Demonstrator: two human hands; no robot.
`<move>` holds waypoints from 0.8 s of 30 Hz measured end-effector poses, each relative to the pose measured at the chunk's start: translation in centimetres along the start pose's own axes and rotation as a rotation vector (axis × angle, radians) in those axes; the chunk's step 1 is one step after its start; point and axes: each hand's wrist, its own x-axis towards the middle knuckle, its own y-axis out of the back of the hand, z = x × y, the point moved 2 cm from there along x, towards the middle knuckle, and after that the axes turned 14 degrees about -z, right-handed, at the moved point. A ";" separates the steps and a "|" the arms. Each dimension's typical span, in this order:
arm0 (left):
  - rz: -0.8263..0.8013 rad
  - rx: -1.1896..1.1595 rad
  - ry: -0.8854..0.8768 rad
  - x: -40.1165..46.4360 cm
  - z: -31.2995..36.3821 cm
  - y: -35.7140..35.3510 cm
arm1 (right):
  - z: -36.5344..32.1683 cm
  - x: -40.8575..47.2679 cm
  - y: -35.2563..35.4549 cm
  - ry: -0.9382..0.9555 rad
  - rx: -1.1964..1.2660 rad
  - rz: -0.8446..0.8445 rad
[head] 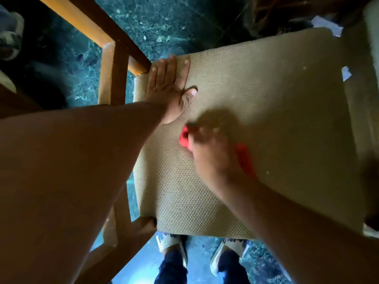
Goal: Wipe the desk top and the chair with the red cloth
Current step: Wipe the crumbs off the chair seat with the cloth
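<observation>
Cloth risk: my right hand (213, 152), blurred, is clamped on red cloth (245, 158) mid-seat; left hand (170, 89) lies flat, fingers spread, at ten o'clock on chair seat (276, 103). A fast stroke could bunch the cloth or shift the chair.

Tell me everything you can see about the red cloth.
The red cloth is bright red, looks soft, and is bunched under the right hand, which grips it against the tan woven chair seat. Only two bits show: a lump past the fingers and a strip by the wrist. It is motion-blurred, so its texture and full shape cannot be told. The left hand lies apart.
</observation>
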 end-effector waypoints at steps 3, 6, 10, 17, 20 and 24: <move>-0.052 -0.005 0.019 -0.1 0.3 0.6 | -1.2 -6.4 -1.3 0.138 0.099 -0.155; -0.069 0.007 0.046 -0.1 0.6 0.8 | 0.6 -7.7 -0.2 0.102 0.111 -0.280; -0.045 0.008 0.043 0.3 0.3 0.1 | 2.9 -1.6 3.4 -0.065 0.025 0.136; -0.081 0.038 0.040 0.0 0.2 0.8 | 0.0 -3.0 -1.4 0.032 0.046 -0.062; -0.130 0.055 0.064 -0.4 0.9 1.9 | 1.6 -8.2 -1.7 0.127 0.132 -0.109; 0.026 0.030 0.081 -2.1 3.2 2.0 | 8.3 -9.4 2.2 -0.031 0.219 0.159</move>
